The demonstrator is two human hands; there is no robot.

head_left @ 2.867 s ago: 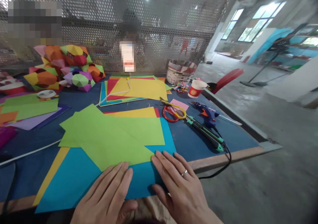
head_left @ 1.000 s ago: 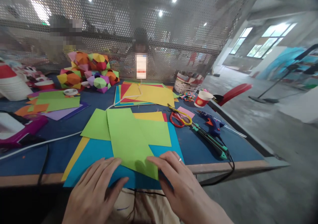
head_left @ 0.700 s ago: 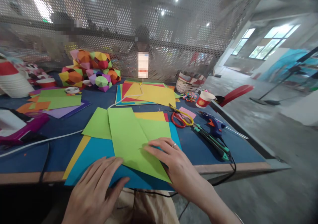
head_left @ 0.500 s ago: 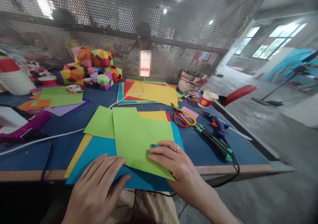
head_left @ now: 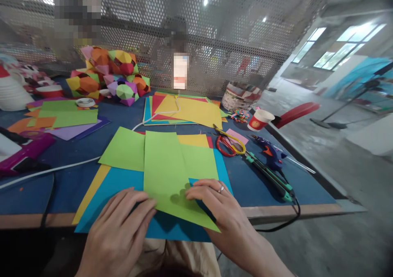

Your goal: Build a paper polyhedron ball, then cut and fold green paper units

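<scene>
Here's the top green sheet (head_left: 166, 166) at the near side of the bench (head_left: 313, 192), left hand (head_left: 118, 219) pinching its near-left corner, right hand (head_left: 225, 213) its near-right edge, probably light, bendy and quick to crease, so best held gently there

Looks like smooth matt paper for the green sheet (head_left: 164, 162) and the blue sheet (head_left: 123, 183) — barely any shine. Goes to plastic on the glue gun (head_left: 273, 153), shiny metal on the ring (head_left: 221, 188), perforated metal on the screen (head_left: 208, 27) — and mottled concrete on the floor (head_left: 334, 168).
</scene>
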